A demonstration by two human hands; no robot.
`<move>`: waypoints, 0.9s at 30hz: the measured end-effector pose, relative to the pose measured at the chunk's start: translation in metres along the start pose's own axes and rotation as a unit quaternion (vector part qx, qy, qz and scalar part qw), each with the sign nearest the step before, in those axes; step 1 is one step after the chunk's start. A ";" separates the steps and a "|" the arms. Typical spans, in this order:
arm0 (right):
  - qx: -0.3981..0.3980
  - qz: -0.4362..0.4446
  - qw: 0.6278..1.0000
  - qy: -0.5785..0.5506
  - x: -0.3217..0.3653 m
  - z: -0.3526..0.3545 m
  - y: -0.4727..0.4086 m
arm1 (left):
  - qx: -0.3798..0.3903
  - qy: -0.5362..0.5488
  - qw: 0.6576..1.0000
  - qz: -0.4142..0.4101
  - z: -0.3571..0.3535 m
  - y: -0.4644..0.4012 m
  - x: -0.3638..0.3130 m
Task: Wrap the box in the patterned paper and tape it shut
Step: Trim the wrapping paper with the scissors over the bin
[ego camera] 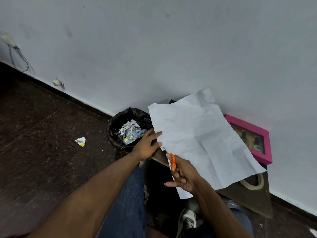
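Observation:
A large creased sheet of wrapping paper (200,140) lies white side up across a small dark table (248,198). My left hand (147,145) presses on the sheet's left edge with straight fingers. My right hand (183,174) grips orange-handled scissors (172,160), whose blades point at the paper's near left edge. A pink box (253,136) with a window showing small bottles sits at the table's far side, against the wall, partly under the paper. A roll of tape (253,182) peeks out from under the sheet's right corner.
A black-lined waste bin (128,127) full of paper scraps stands on the dark floor left of the table. A crumpled scrap (80,141) lies further left. My legs in jeans and a shoe (188,219) are below. A grey wall runs behind.

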State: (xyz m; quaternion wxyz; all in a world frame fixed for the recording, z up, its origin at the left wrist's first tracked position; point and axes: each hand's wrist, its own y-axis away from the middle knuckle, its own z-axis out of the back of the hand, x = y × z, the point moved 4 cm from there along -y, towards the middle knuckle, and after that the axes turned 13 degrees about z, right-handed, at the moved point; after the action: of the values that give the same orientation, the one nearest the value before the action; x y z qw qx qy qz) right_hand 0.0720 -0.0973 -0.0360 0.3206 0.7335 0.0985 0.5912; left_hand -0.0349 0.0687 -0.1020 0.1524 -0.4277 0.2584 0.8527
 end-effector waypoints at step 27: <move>0.042 -0.010 0.999 0.028 -0.012 0.008 0.007 | -0.031 -0.277 0.959 0.040 0.007 0.036 -0.021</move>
State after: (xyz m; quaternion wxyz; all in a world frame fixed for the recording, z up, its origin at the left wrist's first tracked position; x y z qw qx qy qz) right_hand 0.0747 -0.1123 -0.0421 0.2925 0.7285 0.1393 0.6036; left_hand -0.0446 0.0417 -0.0707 0.1709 -0.1683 0.1966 0.9507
